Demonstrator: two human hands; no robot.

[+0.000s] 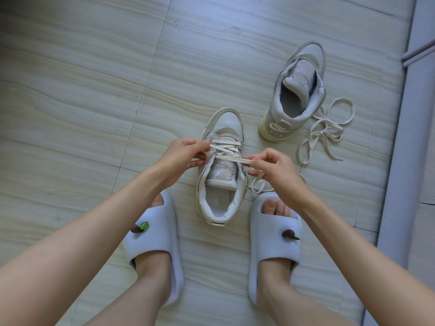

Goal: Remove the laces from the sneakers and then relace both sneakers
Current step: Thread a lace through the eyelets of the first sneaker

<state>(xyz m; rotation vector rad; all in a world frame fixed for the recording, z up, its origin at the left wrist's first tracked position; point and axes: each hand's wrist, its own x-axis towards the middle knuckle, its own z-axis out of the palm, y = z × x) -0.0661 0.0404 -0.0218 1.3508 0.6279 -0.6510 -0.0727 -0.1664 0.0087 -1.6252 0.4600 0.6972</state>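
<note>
Risks first. The flat cream lace [229, 158] is stretched taut across the tongue between both hands; a hard pull could drag it unevenly through the eyelets and leave one end too short for the upper rows. It could also twist while being fed, since a flat lace flips easily, and a row would then lie folded. The free end trailing by the right hand [276, 171] loops loosely on the floor near the right slide sandal [275, 243] and could snag under it.

Left hand [182, 156]: fingers curled, pinching the lace at the left eyelet row. Right hand: thumb and forefinger pinching the same lace on the right side, other fingers loosely curled.

Near pale grey high-top sneaker [222, 175]: upright on the pale streaked floor tiles [82, 102], between the person's feet, toe pointing away. Lower eyelets carry several crossed rows; upper eyelets look unthreaded (judged partly relaced). Tongue stands up, printed logo visible.

Second grey sneaker [297, 92]: well apart, upper right, heel toward the camera, brand lettering on the heel tab. No lace in it; tongue slumped inward. Its loose cream lace [327, 128] lies tangled on the floor just beside it, right side; whether it touches the shoe cannot be told

Left slide sandal [153, 241] matches the right, each with a small dark and green charm
</note>
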